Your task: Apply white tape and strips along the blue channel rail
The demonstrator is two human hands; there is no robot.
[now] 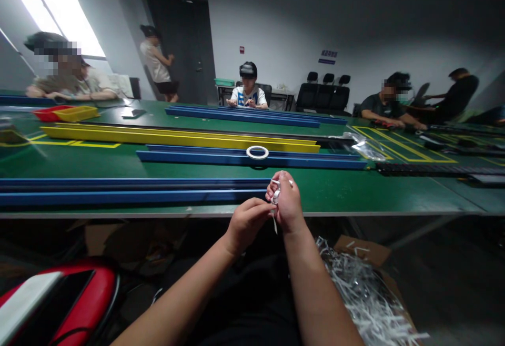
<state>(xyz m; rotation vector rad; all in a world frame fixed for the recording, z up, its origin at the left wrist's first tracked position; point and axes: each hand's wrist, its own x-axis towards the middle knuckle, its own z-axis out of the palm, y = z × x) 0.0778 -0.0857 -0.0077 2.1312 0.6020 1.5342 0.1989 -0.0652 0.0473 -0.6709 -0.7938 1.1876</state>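
Just below the near edge of the green tabletop, we see the two hands meeting at the centre of the view. The right hand is curled shut, its grip pinching a small white piece between thumb and fingers, and a thin white strip hangs down from it toward 6 o'clock. The left hand sits at 8 o'clock of the right one, touching it, with its fingertips pressed together against the same white piece; we cannot tell exactly what the piece is, as it is small and mostly hidden by the fingers.

At 12 o'clock from the hands, a white ring lies on a long blue rail. A second blue rail runs off toward 9 o'clock, ending just beside the hands. Beyond the ring lies a long yellow rail, and farther back another blue rail.

At 4 o'clock, below the tabletop, a cardboard box holds a heap of white shredded strips. At 8 o'clock a red and white seat shows in the lower corner.

Other people sit around the far side of the tabletop, one of them at 12 o'clock wearing a head-mounted device, and a person stands by the dark door at 11 o'clock.
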